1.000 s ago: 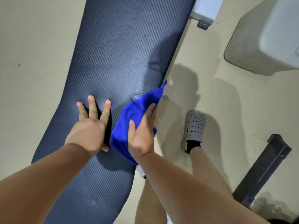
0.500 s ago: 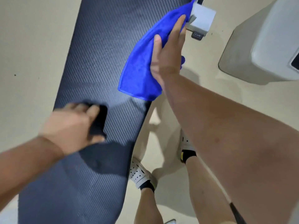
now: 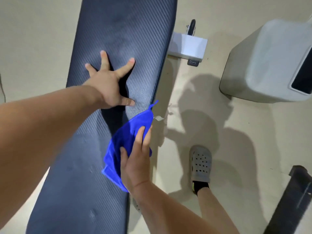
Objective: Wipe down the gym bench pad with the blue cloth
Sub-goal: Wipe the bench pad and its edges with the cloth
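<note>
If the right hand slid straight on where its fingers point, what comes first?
Nothing but bench pad: the right hand, flat on the blue cloth, points along the pad's right edge. The white block beyond probably sits lower.

Head view — close above bench pad (image 3: 121, 31)

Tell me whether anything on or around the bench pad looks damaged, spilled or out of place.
Little stands out. The bench pad has a few small dents toward its near end, likely wear. A small white scrap lies by the pad's right edge beside the blue cloth; litter or label, I cannot tell.
</note>
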